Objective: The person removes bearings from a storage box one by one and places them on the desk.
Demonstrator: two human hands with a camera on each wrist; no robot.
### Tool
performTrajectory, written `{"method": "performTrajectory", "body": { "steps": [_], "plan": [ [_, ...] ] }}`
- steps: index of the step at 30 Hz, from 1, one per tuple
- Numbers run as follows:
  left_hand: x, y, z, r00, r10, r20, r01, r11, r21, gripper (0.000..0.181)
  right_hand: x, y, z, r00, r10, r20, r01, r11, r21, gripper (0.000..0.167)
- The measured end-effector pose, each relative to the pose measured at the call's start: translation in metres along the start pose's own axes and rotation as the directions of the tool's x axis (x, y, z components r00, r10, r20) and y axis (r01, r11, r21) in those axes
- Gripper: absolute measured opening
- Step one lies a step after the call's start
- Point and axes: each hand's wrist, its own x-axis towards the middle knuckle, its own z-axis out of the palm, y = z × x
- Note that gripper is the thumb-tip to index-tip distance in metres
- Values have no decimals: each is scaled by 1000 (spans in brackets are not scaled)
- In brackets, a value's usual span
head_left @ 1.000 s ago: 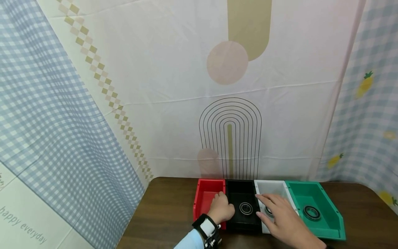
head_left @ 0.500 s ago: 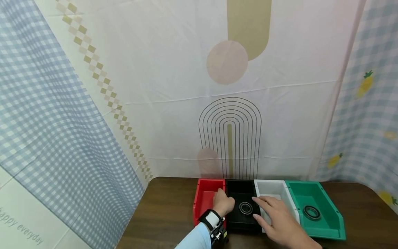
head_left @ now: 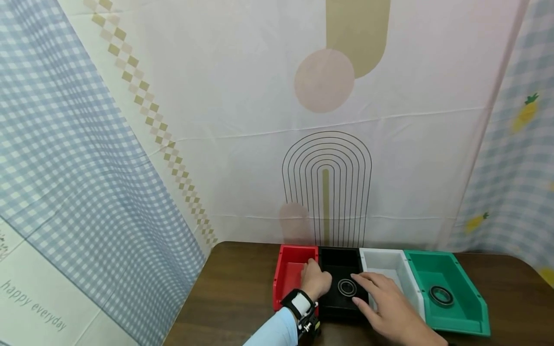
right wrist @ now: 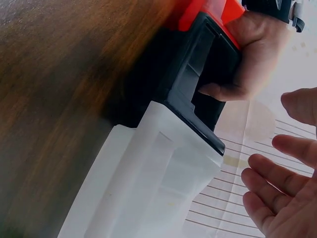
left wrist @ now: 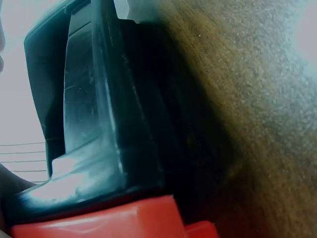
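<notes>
My left hand grips the wall where the red bin and the black bin meet. Its thumb lies on the black bin's side, plain in the right wrist view, and its fingers reach into the red bin. A round bearing lies flat in the black bin. My right hand hovers over the black and white bins, thumb and fingers apart, holding nothing. Behind it, part of the white bin is hidden. The left wrist view shows the black bin's front close up, but little of the hand.
Another bearing lies in the green bin, rightmost in the row. The bins stand side by side on a brown wooden table. A patterned cloth hangs behind the table.
My right hand has shifted left, from over the white bin toward the black bin's bearing. A bearing seen in the white bin is now hidden. The left hand has slid slightly forward.
</notes>
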Motion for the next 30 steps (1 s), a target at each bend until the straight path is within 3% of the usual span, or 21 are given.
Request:
{"method": "performTrajectory", "body": {
  "steps": [7, 12, 15, 21, 30],
  "plan": [
    [-2, 1, 1, 1000, 4, -5, -4, 1000, -18, 68, 4, -1, -1, 999, 21, 50, -21, 1000, 1, 42],
    [1, -3, 3, 1000, 14, -13, -14, 1000, -15, 68, 9, 0, 4, 996, -52, 76, 56, 997, -47, 39],
    [1, -4, 3, 1000, 17, -17, -17, 1000, -10, 68, 14, 2, 9, 988, -69, 138, 78, 995, -60, 36],
    [-2, -3, -1, 1000, 20, -15, -20, 1000, -6, 68, 23, 8, 22, 957, -11, 290, 26, 999, -46, 35],
    [-1, -5, 2, 998, 31, -46, -31, 1000, -3, 68, 39, 12, 44, 901, -44, 432, 119, 982, -148, 40]
  ]
}}
